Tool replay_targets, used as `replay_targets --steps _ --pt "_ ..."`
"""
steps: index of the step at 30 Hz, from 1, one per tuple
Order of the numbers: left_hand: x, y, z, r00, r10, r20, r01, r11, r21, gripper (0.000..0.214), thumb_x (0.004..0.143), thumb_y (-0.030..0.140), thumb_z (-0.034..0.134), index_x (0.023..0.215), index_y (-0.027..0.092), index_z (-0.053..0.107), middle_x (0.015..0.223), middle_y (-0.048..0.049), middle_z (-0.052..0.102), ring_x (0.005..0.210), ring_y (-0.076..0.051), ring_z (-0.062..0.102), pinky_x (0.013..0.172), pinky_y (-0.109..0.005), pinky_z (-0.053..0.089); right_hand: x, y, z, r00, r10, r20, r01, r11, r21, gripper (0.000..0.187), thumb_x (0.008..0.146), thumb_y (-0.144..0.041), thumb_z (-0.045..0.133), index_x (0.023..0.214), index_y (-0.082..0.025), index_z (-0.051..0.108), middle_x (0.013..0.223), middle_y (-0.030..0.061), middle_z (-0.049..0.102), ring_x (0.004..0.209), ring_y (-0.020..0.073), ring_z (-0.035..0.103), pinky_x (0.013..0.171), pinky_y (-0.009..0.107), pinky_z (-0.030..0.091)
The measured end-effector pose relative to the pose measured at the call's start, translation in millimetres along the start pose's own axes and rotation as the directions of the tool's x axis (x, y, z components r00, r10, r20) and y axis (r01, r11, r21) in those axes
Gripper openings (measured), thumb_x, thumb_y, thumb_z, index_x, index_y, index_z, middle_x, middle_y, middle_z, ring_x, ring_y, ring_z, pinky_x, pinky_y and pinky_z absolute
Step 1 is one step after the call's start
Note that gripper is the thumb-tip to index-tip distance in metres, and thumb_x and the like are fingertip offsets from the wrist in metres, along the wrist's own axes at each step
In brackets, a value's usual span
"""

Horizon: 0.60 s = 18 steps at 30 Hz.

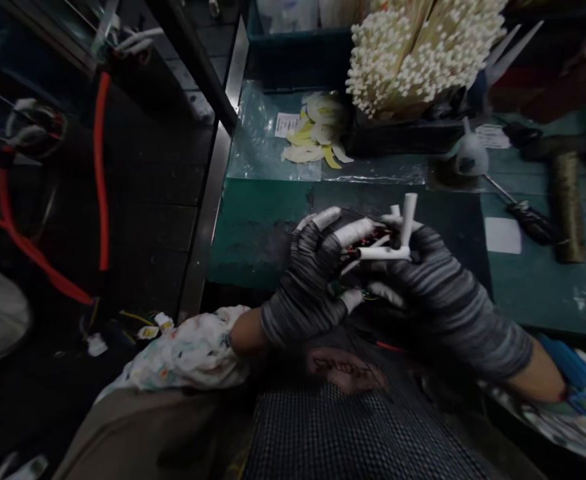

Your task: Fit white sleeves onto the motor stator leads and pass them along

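Both my hands wear grey striped gloves, with white wrapping on the fingertips. Between them is a dark wired part (373, 238) with red bits, thin leads and white tubes (383, 253) sticking out. One of these tubes stands upright near my right fingers. My left hand (320, 270) curls its fingers round the part's left side, thumb below. From the other side, my right hand (415, 263) grips it with bent fingers. The palms and gloves hide much of the part, so its full shape cannot be made out.
On the green mat (247, 233) lie yellow-white strips (317, 127) on plastic. Behind is a bundle of white-tipped sticks (413, 60). To the right are a screwdriver (530, 220), a hammer (569, 200) and a white bottle (471, 157). Red tubes (101, 173) hang at left.
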<state>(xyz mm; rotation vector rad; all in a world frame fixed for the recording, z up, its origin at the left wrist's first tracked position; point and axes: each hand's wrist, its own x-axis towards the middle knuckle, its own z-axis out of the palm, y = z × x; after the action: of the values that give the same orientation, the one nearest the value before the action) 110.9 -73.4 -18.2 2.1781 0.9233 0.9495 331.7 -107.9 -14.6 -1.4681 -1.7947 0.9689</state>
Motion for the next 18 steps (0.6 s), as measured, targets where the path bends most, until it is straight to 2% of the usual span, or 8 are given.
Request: replay_targets --steps 3,6,8,10,11,14,16,18 --pt "11.7 -29.9 -18.4 0.990 -0.042 0.133 0.063 0.986 -0.155 0.087 0.086 0.037 0.086 0.160 0.029 0.041 0.161 -0.0134 0.049 0.154 -0.038 0.045 0.128 -0.060 0.042 31.0 -3.9 -2.6 0.998 -0.049 0.031 0.047 0.997 0.057 0.033 0.094 -0.034 0.072 0.127 -0.032 0.072 0.139 0.0086 0.067 0.122 0.0351 0.069 0.107 0.058 0.061" --pt "19.7 -56.6 -36.9 0.958 -0.110 0.265 0.178 0.952 -0.249 0.092 0.087 0.042 0.087 0.163 0.033 0.035 0.160 -0.0127 0.053 0.145 -0.035 0.057 0.118 -0.056 0.054 58.7 0.2 -2.3 0.981 -0.164 0.106 0.157 0.985 0.078 0.014 0.094 -0.036 0.071 0.104 -0.028 0.077 0.138 0.0098 0.066 0.123 0.0335 0.066 0.115 0.058 0.055" --pt "20.3 -63.1 -44.5 0.975 -0.139 0.171 0.162 0.979 -0.127 0.095 0.085 0.045 0.089 0.162 0.030 0.037 0.156 -0.0140 0.056 0.140 -0.036 0.061 0.114 -0.055 0.057 70.5 4.5 1.1 0.970 -0.207 0.126 0.197 0.977 0.083 0.017 0.096 -0.039 0.068 0.100 -0.027 0.078 0.137 0.0111 0.066 0.123 0.0332 0.065 0.117 0.058 0.052" --pt "18.2 -58.5 -46.8 0.999 -0.041 -0.003 0.041 0.989 0.140 0.086 0.083 0.045 0.090 0.155 0.026 0.048 0.146 -0.0143 0.064 0.132 -0.036 0.064 0.110 -0.055 0.057 75.7 8.9 6.3 0.976 -0.204 0.077 0.197 0.976 0.091 0.023 0.100 -0.042 0.063 0.111 -0.027 0.076 0.134 0.0107 0.067 0.122 0.0316 0.065 0.115 0.057 0.054" --pt "17.3 -52.7 -46.4 0.998 0.055 -0.035 -0.043 0.959 0.279 0.070 0.086 0.040 0.088 0.147 0.024 0.056 0.136 -0.0122 0.070 0.124 -0.033 0.067 0.106 -0.053 0.058 76.3 11.0 8.5 0.977 -0.208 0.053 0.203 0.975 0.092 0.025 0.101 -0.042 0.061 0.116 -0.028 0.074 0.133 0.0100 0.068 0.123 0.0309 0.065 0.114 0.056 0.054" --pt "18.1 -28.0 -42.8 0.951 0.264 0.158 -0.307 0.789 0.532 0.015 0.098 0.018 0.069 0.111 0.022 0.073 0.103 -0.0053 0.079 0.097 -0.025 0.073 0.085 -0.041 0.060 75.0 15.9 6.1 0.964 -0.266 -0.008 0.266 0.960 0.082 0.027 0.104 -0.041 0.054 0.123 -0.028 0.068 0.126 0.0090 0.070 0.118 0.0288 0.068 0.109 0.054 0.057" --pt "20.4 -11.2 -39.8 0.925 0.260 0.279 -0.378 0.715 0.588 0.010 0.100 0.019 0.065 0.102 0.020 0.075 0.096 -0.0066 0.080 0.090 -0.026 0.074 0.076 -0.041 0.060 77.3 16.8 -6.8 0.955 -0.275 -0.107 0.276 0.961 -0.008 0.030 0.103 -0.041 0.056 0.128 -0.027 0.064 0.118 0.0091 0.071 0.108 0.0278 0.070 0.100 0.050 0.060" --pt "19.7 1.7 -35.8 0.922 0.228 0.312 -0.381 0.668 0.639 0.017 0.099 0.030 0.068 0.103 0.015 0.076 0.095 -0.0106 0.081 0.088 -0.030 0.076 0.071 -0.044 0.062 86.4 15.6 -27.3 0.930 -0.275 -0.244 0.231 0.954 -0.194 0.032 0.101 -0.040 0.063 0.129 -0.027 0.063 0.120 0.0113 0.071 0.109 0.0293 0.069 0.101 0.049 0.058"
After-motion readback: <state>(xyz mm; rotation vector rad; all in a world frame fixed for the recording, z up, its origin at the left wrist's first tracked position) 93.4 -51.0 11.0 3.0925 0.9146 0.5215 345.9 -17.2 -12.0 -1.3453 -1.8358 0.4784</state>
